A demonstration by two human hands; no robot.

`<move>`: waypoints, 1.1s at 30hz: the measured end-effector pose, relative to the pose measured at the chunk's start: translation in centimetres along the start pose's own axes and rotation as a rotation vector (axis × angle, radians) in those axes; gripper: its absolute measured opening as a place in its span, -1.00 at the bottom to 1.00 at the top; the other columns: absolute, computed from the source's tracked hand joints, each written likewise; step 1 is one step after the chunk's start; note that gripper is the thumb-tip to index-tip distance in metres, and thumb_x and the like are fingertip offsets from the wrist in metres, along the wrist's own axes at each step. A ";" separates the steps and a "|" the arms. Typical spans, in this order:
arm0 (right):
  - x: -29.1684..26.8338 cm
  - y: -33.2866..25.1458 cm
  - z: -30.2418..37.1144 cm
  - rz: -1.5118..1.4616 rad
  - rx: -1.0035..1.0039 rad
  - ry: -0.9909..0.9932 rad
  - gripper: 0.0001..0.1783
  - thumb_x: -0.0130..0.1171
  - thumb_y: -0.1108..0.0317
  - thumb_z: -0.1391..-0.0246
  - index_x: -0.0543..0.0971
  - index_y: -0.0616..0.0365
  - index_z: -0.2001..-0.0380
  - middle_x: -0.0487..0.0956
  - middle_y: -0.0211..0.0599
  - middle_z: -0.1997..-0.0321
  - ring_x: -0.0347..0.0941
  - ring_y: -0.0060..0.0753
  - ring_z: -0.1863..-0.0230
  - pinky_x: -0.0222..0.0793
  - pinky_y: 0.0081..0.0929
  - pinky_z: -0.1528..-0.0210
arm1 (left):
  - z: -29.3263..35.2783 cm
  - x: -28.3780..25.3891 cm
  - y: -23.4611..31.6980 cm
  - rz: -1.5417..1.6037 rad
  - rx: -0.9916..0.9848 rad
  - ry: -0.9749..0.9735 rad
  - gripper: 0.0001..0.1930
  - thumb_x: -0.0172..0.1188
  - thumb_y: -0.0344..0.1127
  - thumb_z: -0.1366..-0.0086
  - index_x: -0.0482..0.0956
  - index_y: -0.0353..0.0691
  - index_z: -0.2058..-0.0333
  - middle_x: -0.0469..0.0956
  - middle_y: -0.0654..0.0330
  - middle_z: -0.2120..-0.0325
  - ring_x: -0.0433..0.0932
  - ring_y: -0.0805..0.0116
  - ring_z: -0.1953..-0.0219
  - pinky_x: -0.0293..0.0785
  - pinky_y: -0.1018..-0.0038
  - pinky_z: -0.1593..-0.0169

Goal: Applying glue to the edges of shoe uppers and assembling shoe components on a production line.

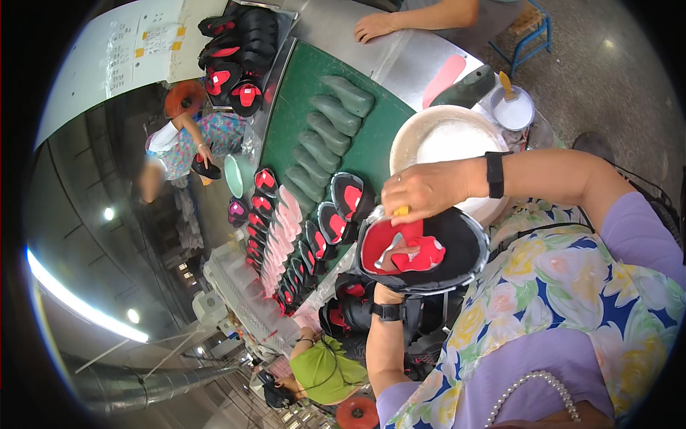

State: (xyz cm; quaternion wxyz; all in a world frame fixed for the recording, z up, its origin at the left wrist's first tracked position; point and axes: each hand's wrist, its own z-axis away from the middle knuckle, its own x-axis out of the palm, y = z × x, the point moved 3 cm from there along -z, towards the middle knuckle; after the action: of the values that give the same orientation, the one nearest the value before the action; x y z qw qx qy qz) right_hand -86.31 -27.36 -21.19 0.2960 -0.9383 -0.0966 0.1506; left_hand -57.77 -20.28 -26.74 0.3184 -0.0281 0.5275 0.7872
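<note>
A black shoe upper with a red lining [461, 250] is held up close to my body, its opening facing up. My left hand [387, 293] supports it from below; most of its fingers are hidden behind the upper. Above the upper's far rim, my right hand [421, 187] is closed round a small yellow-handled brush [401, 210]. The brush's tip is at the edge of the upper, though whether it touches is hard to tell. Just beyond my right wrist stands a wide cream tub [404, 136] of white liquid.
Grey-green shoe lasts [330, 136] lie in a row on the green conveyor belt [300, 79], beside pink insoles [282, 229] and more uppers [331, 222]. A white pail [522, 118] holds another yellow-handled brush. Other people stand along the line; one person's hand [375, 27] rests on the metal table.
</note>
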 end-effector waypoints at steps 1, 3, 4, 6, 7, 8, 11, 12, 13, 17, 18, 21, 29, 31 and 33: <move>-0.3 0.2 0.5 0.001 0.000 -0.001 -0.79 0.23 0.25 -0.19 0.51 0.16 0.34 0.52 -0.25 0.33 0.52 -0.12 0.28 0.46 -0.25 0.20 | 1.1 -0.2 -0.3 0.014 -0.002 -0.007 -0.61 0.35 -0.24 -0.20 0.62 -0.35 0.06 0.54 -0.02 -0.03 0.56 0.07 -0.04 0.46 0.29 -0.17; -0.7 0.7 0.9 -0.051 0.279 -0.161 -0.73 0.19 0.17 -0.21 0.49 0.17 0.36 0.51 -0.17 0.34 0.52 -0.06 0.28 0.43 -0.20 0.23 | 1.6 -1.4 -0.4 0.041 -0.013 -0.018 -0.61 0.36 -0.24 -0.20 0.62 -0.35 0.07 0.54 -0.02 -0.03 0.56 0.07 -0.04 0.46 0.29 -0.17; -0.8 0.9 1.1 -0.080 0.321 -0.156 -0.70 0.19 0.14 -0.20 0.49 0.19 0.37 0.52 -0.13 0.37 0.53 -0.02 0.31 0.41 -0.19 0.28 | 1.4 -1.5 -0.6 0.056 -0.018 -0.024 -0.62 0.36 -0.23 -0.19 0.63 -0.35 0.07 0.54 -0.02 -0.02 0.56 0.07 -0.05 0.46 0.29 -0.18; -1.0 1.1 1.2 -0.110 0.436 -0.224 -0.72 0.19 0.16 -0.18 0.50 0.19 0.37 0.54 -0.14 0.40 0.53 -0.01 0.35 0.41 -0.20 0.29 | 0.1 -1.3 -0.9 0.083 -0.028 -0.030 -0.62 0.36 -0.23 -0.19 0.64 -0.34 0.08 0.54 -0.02 -0.02 0.56 0.08 -0.05 0.46 0.29 -0.18; -0.8 1.4 1.5 -0.138 0.552 -0.290 -0.74 0.20 0.18 -0.17 0.50 0.19 0.37 0.55 -0.15 0.43 0.53 0.00 0.38 0.41 -0.21 0.31 | 0.7 -1.5 -1.1 0.098 -0.034 -0.033 -0.62 0.36 -0.22 -0.19 0.64 -0.34 0.09 0.54 -0.02 -0.02 0.56 0.08 -0.05 0.46 0.29 -0.18; -0.9 1.6 1.8 -0.130 0.570 -0.309 -0.74 0.20 0.22 -0.14 0.52 0.22 0.37 0.58 -0.12 0.47 0.52 0.03 0.41 0.41 -0.23 0.33 | 0.9 -1.9 -1.4 0.110 -0.042 -0.033 -0.62 0.36 -0.22 -0.18 0.65 -0.34 0.09 0.54 -0.02 -0.02 0.56 0.08 -0.05 0.45 0.29 -0.18; -1.5 3.0 3.1 -0.121 0.786 -0.489 -0.72 0.19 0.22 -0.13 0.52 0.27 0.36 0.58 -0.04 0.47 0.52 0.07 0.42 0.41 -0.19 0.32 | 2.8 -3.2 -0.8 0.136 -0.065 -0.024 -0.63 0.37 -0.22 -0.18 0.65 -0.34 0.10 0.54 -0.02 -0.02 0.55 0.08 -0.06 0.45 0.29 -0.19; -1.5 3.5 4.0 -0.095 0.848 -0.459 -0.72 0.22 0.25 -0.10 0.51 0.32 0.36 0.58 0.03 0.42 0.54 0.09 0.34 0.42 -0.15 0.26 | 3.1 -3.2 1.6 -0.073 0.117 -0.050 -0.67 0.35 -0.26 -0.18 0.67 -0.34 0.13 0.55 -0.01 -0.02 0.54 0.11 -0.07 0.44 0.30 -0.19; -0.5 4.6 5.8 -0.095 0.854 -0.459 -0.72 0.22 0.25 -0.10 0.51 0.32 0.36 0.58 0.03 0.42 0.54 0.09 0.34 0.42 -0.15 0.26 | 3.2 -3.3 3.2 -0.282 0.298 -0.075 -0.71 0.34 -0.31 -0.19 0.68 -0.34 0.15 0.55 0.00 -0.01 0.52 0.13 -0.09 0.44 0.30 -0.20; 3.1 8.5 11.5 0.286 0.704 -0.224 -0.79 0.22 0.36 -0.06 0.56 0.31 0.31 0.62 0.10 0.29 0.59 0.12 0.22 0.47 -0.08 0.14 | 2.8 -4.0 1.3 0.418 -0.215 0.072 -0.53 0.48 -0.10 -0.09 0.67 -0.29 0.11 0.51 0.10 -0.07 0.49 0.29 -0.12 0.40 0.37 -0.21; 3.3 9.1 12.6 0.285 0.711 -0.360 -0.78 0.23 0.37 -0.06 0.56 0.30 0.27 0.62 0.11 0.29 0.58 0.12 0.20 0.47 -0.07 0.13 | 2.8 -4.1 1.2 0.416 -0.215 0.067 -0.53 0.48 -0.10 -0.09 0.67 -0.29 0.11 0.51 0.10 -0.07 0.49 0.29 -0.12 0.40 0.37 -0.21; 2.6 8.4 12.8 0.308 0.723 -0.551 -0.74 0.29 0.32 -0.03 0.54 0.22 0.25 0.62 -0.03 0.26 0.57 0.08 0.17 0.46 -0.12 0.09 | 3.6 -5.1 0.4 0.185 -0.080 -0.006 -0.59 0.36 -0.42 -0.21 0.53 -0.27 -0.03 0.51 0.20 -0.03 0.50 0.39 -0.11 0.45 0.50 -0.14; -1.7 2.7 3.0 -0.151 0.614 -0.008 -0.75 0.23 0.22 -0.15 0.52 0.19 0.29 0.60 -0.11 0.28 0.56 -0.02 0.22 0.43 -0.24 0.14 | 0.7 -3.0 1.0 0.291 -0.086 -0.042 -0.64 0.30 -0.48 -0.21 0.53 -0.20 0.00 0.58 0.28 0.10 0.60 0.57 0.19 0.49 0.72 0.33; -1.9 2.4 3.0 -0.219 0.541 0.030 -0.75 0.23 0.21 -0.17 0.52 0.17 0.29 0.59 -0.13 0.28 0.56 -0.04 0.23 0.43 -0.26 0.13 | -0.8 -3.2 1.1 0.200 -0.235 -0.110 -0.59 0.30 -0.50 -0.20 0.51 -0.21 -0.04 0.59 0.26 0.11 0.61 0.51 0.17 0.53 0.66 0.27; -1.9 2.3 3.0 -0.140 0.495 -0.098 -0.76 0.21 0.20 -0.17 0.52 0.18 0.31 0.59 -0.15 0.31 0.55 -0.06 0.26 0.42 -0.28 0.14 | -0.7 -4.4 1.2 -0.016 -0.089 -0.105 -0.63 0.26 -0.52 -0.18 0.57 -0.22 0.01 0.56 0.15 0.07 0.56 0.32 0.04 0.50 0.48 0.05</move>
State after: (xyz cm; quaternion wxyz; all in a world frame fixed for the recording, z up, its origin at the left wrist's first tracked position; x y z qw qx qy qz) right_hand -88.92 -28.16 -24.39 0.5213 -0.8198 -0.1358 0.1941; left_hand -55.08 -23.23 -24.37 0.3505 -0.0050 0.4742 0.8076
